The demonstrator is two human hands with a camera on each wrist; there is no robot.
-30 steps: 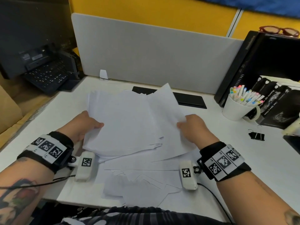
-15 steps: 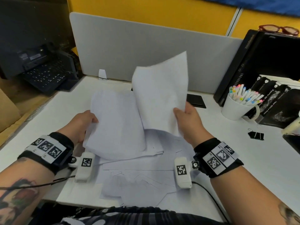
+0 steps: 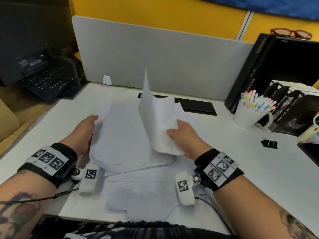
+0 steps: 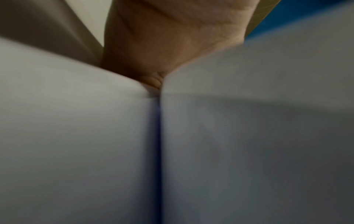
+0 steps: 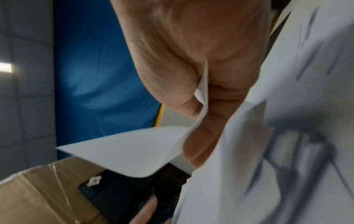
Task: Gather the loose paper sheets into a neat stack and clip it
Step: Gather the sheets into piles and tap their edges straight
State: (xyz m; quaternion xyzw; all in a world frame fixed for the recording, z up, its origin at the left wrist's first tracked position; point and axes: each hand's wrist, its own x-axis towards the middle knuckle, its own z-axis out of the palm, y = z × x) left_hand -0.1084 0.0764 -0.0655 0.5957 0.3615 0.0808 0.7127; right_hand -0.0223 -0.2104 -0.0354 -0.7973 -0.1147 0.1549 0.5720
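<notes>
Right hand pinches a curling sheet upright at centre desk; left hand grips the pile at nine o'clock. Sheet could buckle or land crooked. Clip waits at three o'clock.

- Evenly, softly lit from overhead; faint shadows only.
- Wide-angle bending toward head-view edges.
- Motion-smeared lifted sheet.
- Left wrist view dim, heavily blurred.
- Right wrist view streaked, unfocused.

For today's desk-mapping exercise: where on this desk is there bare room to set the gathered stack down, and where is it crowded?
Bare desk lies right of the right hand, nearer than the binder clip. A smaller bare patch lies left of the left hand. Loose sheets crowd the middle; mug and books crowd the far right.
</notes>
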